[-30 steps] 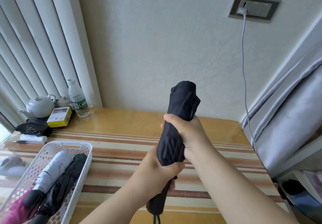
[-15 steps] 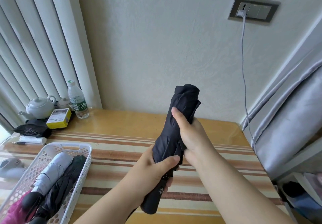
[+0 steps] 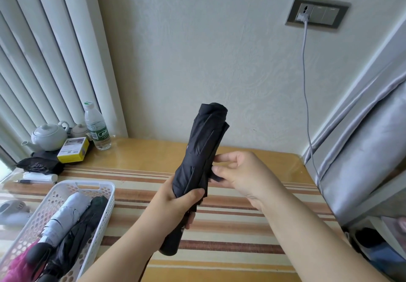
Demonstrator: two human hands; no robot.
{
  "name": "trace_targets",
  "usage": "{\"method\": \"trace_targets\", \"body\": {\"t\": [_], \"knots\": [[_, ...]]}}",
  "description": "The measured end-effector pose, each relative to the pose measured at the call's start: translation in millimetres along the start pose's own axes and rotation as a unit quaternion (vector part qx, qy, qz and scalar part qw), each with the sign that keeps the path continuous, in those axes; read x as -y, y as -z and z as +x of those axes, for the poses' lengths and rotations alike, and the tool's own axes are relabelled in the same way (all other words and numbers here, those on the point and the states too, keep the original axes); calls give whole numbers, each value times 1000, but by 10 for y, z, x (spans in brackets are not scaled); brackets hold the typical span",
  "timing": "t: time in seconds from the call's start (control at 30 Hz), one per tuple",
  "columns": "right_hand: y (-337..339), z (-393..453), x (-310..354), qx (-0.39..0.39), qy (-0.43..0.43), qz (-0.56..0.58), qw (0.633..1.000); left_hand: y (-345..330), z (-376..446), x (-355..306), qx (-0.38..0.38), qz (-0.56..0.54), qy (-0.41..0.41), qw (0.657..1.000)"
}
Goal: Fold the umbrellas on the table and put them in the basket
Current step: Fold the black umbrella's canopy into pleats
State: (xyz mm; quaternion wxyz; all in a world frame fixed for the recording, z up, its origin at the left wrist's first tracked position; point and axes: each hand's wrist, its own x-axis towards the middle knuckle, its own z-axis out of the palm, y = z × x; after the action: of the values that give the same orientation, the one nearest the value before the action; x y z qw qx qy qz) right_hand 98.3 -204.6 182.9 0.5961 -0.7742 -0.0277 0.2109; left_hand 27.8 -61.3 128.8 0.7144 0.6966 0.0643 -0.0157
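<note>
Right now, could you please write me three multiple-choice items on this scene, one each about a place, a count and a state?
1. Where is the white basket?
A. On the table's left side
B. On the floor
C. On the windowsill

2. How many umbrellas lie in the basket?
A. One
B. Three
C. Six

3. What state is the black umbrella in?
A. Fully open
B. Lying in the basket
C. Rolled up, held in the air

Answers: 1 A, it sits on the striped table. 2 B, one grey, one black, one pink. 3 C, the left hand grips it while the right hand pinches its strap.
</note>
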Motion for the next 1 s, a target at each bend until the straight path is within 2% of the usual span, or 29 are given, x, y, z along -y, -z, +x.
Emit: {"method": "trace_targets", "body": {"t": [0.1,0.2,0.27,0.4,0.47,0.53,0.6,0.67,0.77,0.83,1.0], "knots": [[22,-35,40,8,46,-77,996,30,-25,-19,1,-48,20,999],[54,-86,113,32,132,-123,983,81,-68,-59,38,-98,44,993],[109,-126,149,79,164,-124,975,135,-94,-104,63,-122,61,989],[210,-198,203,181,165,-86,966,201,-134,-206,90,-160,84,979],[196,-213,220,162,196,-106,961,216,-145,-242,94,-167,93,977],[190,-218,231,105,240,-162,951,229,-158,-278,107,-167,102,975],[222,-229,275,72,296,-250,919,252,-180,-307,119,-164,108,973],[279,-246,315,96,346,-306,882,275,-205,-326,123,-165,116,972],[327,-283,388,133,353,-324,867,277,-238,-366,128,-166,118,971],[297,-279,412,117,370,-336,858,258,-256,-407,139,-149,109,973],[212,-196,368,68,478,-342,806,258,-291,-491,139,-117,104,978]]}}
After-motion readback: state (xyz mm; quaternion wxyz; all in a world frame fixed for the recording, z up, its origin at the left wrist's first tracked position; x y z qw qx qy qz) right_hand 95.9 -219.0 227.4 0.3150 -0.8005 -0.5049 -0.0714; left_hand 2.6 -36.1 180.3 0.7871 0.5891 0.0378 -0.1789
